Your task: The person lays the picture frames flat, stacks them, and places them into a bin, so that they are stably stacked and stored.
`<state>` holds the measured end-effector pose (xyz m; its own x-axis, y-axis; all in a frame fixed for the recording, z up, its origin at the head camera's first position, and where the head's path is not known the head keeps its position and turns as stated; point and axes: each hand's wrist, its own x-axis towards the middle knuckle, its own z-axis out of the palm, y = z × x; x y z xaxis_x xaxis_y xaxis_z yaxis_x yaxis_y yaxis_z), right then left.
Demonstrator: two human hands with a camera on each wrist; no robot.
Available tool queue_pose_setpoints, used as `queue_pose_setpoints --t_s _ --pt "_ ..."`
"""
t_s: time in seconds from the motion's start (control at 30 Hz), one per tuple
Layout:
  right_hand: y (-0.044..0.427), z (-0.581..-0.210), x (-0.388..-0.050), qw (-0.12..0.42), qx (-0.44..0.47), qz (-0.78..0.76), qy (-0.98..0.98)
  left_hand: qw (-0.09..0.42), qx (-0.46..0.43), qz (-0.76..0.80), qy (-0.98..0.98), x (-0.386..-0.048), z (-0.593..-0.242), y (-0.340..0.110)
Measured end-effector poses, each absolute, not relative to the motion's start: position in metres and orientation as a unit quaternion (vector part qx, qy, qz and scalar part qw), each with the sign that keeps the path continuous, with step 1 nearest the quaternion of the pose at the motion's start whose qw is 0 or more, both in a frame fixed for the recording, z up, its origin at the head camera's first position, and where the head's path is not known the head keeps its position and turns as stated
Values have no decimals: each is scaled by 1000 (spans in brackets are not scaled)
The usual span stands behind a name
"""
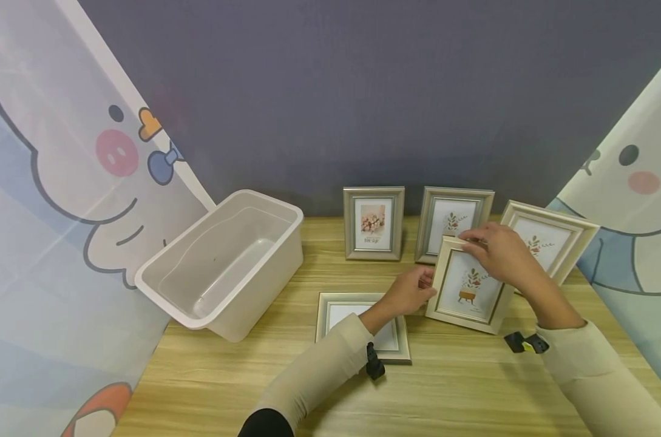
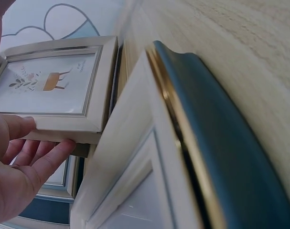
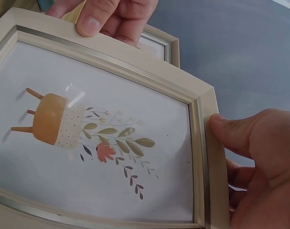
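Observation:
A cream picture frame (image 1: 442, 285) with a potted-plant print is held upright, tilted slightly, above the right part of the table. My right hand (image 1: 499, 252) pinches its top edge, the thumb on the front in the right wrist view. My left hand (image 1: 405, 292) grips its left side, thumb (image 2: 23, 125) on the front and fingers around the edge. Below my left forearm, another frame (image 1: 322, 315) lies flat on the table, partly hidden by the sleeve.
Three frames stand along the back: one with a flower print (image 1: 372, 223), a silvery one (image 1: 427, 212) and a cream one (image 1: 578, 240) at right, the latter two partly covered. A whitish plastic bin (image 1: 264, 285) sits on the wooden table (image 1: 199, 382) at left.

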<state>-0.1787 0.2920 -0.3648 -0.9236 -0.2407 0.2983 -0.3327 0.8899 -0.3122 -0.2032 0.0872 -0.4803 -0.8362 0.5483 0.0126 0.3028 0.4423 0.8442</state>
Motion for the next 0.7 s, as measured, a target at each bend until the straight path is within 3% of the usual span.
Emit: queue_pose_setpoints --t_s 0.7 --pt "290 -343 -175 160 149 172 -961 113 279 457 837 -201 -455 82"
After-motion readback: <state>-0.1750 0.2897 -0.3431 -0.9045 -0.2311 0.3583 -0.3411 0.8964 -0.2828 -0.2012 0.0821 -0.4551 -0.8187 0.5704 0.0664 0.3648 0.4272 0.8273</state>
